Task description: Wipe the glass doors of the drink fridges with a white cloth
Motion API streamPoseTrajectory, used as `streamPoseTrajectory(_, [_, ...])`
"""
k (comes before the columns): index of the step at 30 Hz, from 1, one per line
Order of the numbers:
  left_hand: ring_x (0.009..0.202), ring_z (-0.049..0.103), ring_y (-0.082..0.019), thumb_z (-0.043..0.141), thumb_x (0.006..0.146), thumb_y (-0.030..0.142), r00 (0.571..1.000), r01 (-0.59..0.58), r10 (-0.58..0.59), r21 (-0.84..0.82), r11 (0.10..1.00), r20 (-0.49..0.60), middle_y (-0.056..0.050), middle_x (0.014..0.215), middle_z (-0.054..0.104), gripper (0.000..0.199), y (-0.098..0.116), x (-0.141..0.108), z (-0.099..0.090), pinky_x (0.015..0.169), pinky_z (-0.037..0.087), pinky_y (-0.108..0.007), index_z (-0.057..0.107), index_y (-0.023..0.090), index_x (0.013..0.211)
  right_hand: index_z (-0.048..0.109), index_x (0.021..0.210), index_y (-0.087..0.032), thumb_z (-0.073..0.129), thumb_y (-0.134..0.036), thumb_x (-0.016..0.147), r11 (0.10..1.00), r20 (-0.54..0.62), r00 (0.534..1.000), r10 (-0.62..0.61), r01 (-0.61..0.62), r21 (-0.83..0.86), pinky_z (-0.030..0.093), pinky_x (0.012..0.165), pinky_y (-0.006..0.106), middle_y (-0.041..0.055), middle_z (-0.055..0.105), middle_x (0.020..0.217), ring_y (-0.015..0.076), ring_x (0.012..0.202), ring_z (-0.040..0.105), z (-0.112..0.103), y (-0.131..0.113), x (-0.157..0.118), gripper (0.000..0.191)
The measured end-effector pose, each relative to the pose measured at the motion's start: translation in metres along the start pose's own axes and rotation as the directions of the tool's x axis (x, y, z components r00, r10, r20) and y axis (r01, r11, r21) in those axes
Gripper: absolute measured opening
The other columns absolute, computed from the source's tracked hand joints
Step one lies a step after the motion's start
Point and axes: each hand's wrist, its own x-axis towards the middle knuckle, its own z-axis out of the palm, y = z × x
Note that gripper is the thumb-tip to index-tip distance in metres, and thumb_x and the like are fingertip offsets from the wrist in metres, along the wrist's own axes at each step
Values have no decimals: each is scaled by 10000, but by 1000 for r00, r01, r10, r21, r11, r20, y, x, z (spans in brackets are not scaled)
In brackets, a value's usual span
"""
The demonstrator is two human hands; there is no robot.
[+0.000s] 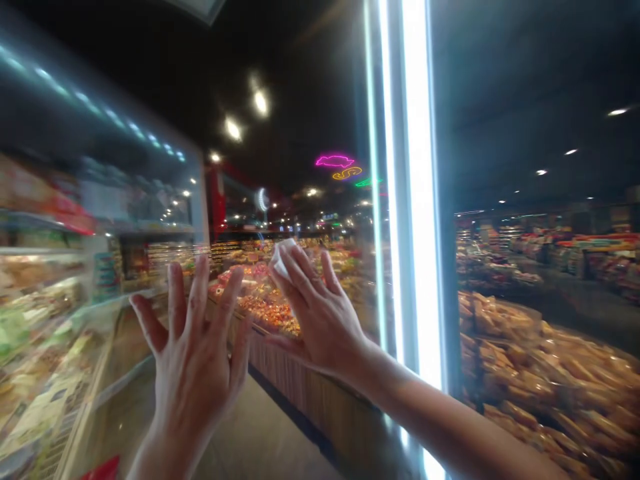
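Note:
My left hand (193, 350) is raised in the lower left of the head view, back toward me. Its fingers are spread and nothing shows in it; their edges are slightly blurred. To its right, my right hand (323, 310) reaches in from the lower right with its fingers stretched forward. A crumpled white wiping cloth (284, 259) is held under its index and middle fingertips, mostly covered by them. The hand looks flat, as on a clear glass pane, but the contact itself cannot be made out.
A bright vertical light strip (420, 200) stands just right of my right hand. Lit shelves of packaged goods (45, 360) line the left. Heaped wrapped goods (565, 380) are at the right. A wood-panelled counter (300, 380) runs beyond my hands, beside a floor (265, 430).

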Motion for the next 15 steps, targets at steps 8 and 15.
streamPoseTrajectory(8, [1626,-3,-332,530,994,303,999,49,-50,28,998,12,-11,1764,61,763,-56,-10,-31,1284,-60,-684,141,409,1642,32,1667,-97,354,-653,1026,999,-19,1000,10,-9,40,86,1321,616,148,202,1732,286,1631,68,17,-60,41,907])
streamPoseTrajectory(15, [1627,5,-344,510,1004,298,996,87,-88,85,993,1,-21,1767,51,757,-123,-33,-66,1283,-76,-679,122,403,1646,-109,1664,-176,349,-421,1063,978,-108,973,205,-207,-16,98,1302,656,132,188,1738,317,1620,130,30,-100,84,794])
